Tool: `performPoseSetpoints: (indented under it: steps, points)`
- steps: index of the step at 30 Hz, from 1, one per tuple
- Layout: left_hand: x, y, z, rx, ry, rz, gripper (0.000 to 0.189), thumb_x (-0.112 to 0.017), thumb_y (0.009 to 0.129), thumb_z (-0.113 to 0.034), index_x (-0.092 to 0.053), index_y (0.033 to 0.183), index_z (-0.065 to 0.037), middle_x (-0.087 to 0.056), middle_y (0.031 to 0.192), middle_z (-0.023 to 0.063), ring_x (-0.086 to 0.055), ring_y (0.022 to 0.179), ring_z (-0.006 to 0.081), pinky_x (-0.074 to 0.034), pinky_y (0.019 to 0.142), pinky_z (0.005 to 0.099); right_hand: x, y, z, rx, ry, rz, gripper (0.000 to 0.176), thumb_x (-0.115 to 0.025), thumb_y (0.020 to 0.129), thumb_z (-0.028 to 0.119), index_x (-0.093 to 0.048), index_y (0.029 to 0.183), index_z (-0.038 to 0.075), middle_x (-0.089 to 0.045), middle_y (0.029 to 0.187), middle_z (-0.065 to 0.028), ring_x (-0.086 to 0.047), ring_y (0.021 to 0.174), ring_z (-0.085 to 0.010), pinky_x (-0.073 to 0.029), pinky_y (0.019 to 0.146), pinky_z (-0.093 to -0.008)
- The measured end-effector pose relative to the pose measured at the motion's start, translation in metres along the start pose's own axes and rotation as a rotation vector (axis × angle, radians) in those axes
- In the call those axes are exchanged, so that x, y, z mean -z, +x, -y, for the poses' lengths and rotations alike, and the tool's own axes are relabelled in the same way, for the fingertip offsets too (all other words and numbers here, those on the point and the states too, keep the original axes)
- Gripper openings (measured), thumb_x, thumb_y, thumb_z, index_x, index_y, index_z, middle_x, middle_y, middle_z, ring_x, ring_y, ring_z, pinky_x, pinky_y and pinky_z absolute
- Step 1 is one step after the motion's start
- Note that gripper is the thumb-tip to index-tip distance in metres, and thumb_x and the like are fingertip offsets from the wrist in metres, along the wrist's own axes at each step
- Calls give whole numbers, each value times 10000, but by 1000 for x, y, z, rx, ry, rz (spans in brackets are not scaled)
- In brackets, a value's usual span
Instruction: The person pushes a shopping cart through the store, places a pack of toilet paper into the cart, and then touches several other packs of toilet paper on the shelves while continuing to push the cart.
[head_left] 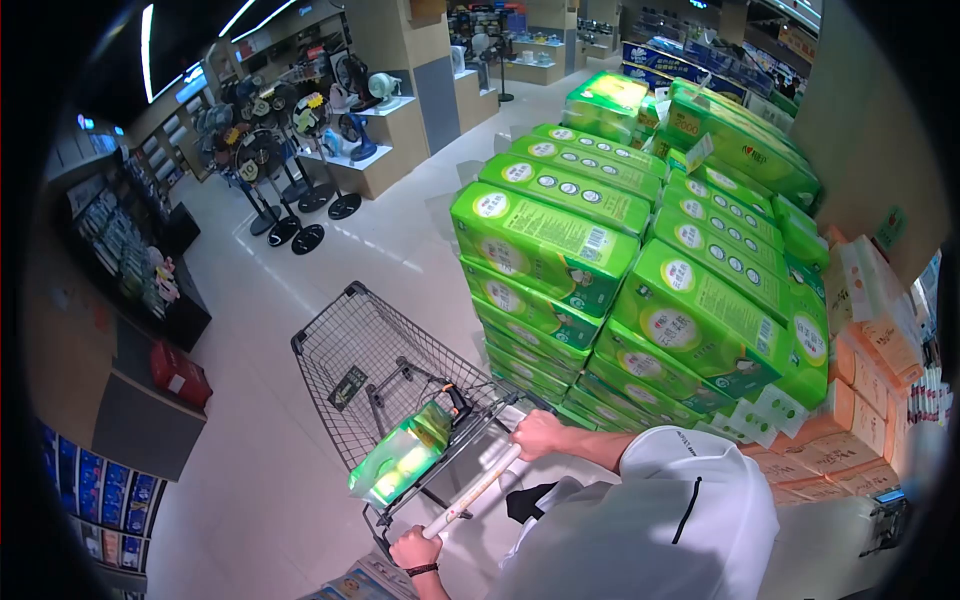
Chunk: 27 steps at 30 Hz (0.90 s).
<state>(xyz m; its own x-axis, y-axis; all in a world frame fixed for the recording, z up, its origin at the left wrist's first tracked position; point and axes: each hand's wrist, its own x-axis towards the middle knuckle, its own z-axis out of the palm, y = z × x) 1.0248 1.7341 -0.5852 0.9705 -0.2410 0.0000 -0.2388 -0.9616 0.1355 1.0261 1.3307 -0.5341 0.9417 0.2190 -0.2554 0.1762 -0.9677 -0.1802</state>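
Observation:
My left hand (pixel 415 548), with a dark bracelet at the wrist, is closed around one end of the pale push handle (pixel 475 490) of a shopping cart. My right hand (pixel 538 435) grips the other end of that handle. The wire basket of the shopping cart (pixel 335 340) stretches ahead of me. Near the handle, a green plastic-wrapped pack (pixel 403 460) with pale round shapes lies in the cart. Beside it is a dark object with an orange part (pixel 458 402), whose kind I cannot make out.
Tall stacks of green tissue packs (pixel 560 225) stand close on the right, with orange packs (pixel 850 430) behind them. Several standing fans (pixel 260 155) are grouped ahead on the left. A red case (pixel 180 375) sits by the left shelving. Pale aisle floor (pixel 240 300) runs between.

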Motion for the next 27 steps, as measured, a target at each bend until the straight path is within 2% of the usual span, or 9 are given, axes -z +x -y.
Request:
performPoseSetpoints:
  steps: [1,5,8,11,12,17,20,23,27]
  points:
    - [1,8,6,-13,4,1,198,-720,565,-251,-773,733,-159,-712,674,110,-699,597,309,-549,580,425,-1,5,2,5,11,-31,252,-671,625,316,-738,747,106,-652,600,-148,-672,579,-391,-535,517,-502]
    - [-4,36,26,-68,-1,-2,165,-715,580,-239,-762,716,-158,-697,650,105,-685,582,326,-541,570,438,0,23,11,-78,82,63,270,-673,630,295,-741,793,91,-686,666,-137,-700,664,-376,-566,611,-490]
    - [2,53,31,-105,14,-4,141,-718,590,-229,-749,702,-150,-686,643,114,-677,579,344,-531,559,456,-1,27,12,-44,123,-31,225,-644,627,240,-733,755,77,-681,654,-145,-702,655,-366,-560,591,-491]
    - [16,69,36,-95,46,319,341,-742,753,-422,-780,1025,-222,-750,823,125,-730,764,353,-575,700,482,4,32,9,-60,107,-27,224,-650,631,246,-724,754,74,-690,668,-133,-705,654,-352,-560,594,-476]
    - [13,72,34,-120,28,237,271,-740,739,-391,-792,948,-225,-743,771,93,-712,682,338,-563,658,496,6,33,7,-74,98,0,231,-658,635,260,-726,760,78,-699,685,-131,-708,668,-352,-564,612,-476]
    - [4,95,34,-152,66,266,265,-742,734,-354,-796,962,-231,-741,754,87,-714,660,333,-564,612,487,8,44,-7,-101,107,50,247,-662,643,272,-729,780,77,-707,712,-137,-717,707,-345,-567,619,-476]
    - [3,118,35,-193,55,239,300,-764,704,-357,-802,970,-224,-744,765,86,-705,625,327,-572,607,479,12,54,-12,-136,172,-29,197,-667,627,261,-711,704,85,-660,629,-132,-699,645,-343,-554,585,-461]
    - [-3,143,31,-211,73,33,142,-725,575,-224,-739,692,-144,-681,641,113,-670,573,348,-522,543,463,16,69,-15,-153,175,6,208,-672,651,299,-702,734,111,-674,661,-103,-708,674,-327,-565,613,-457]
    - [-7,185,44,-268,40,30,140,-728,568,-224,-740,685,-147,-675,633,109,-657,559,356,-509,530,462,13,95,-15,-162,155,27,250,-653,694,314,-725,834,119,-723,748,-94,-734,732,-302,-587,657,-454]
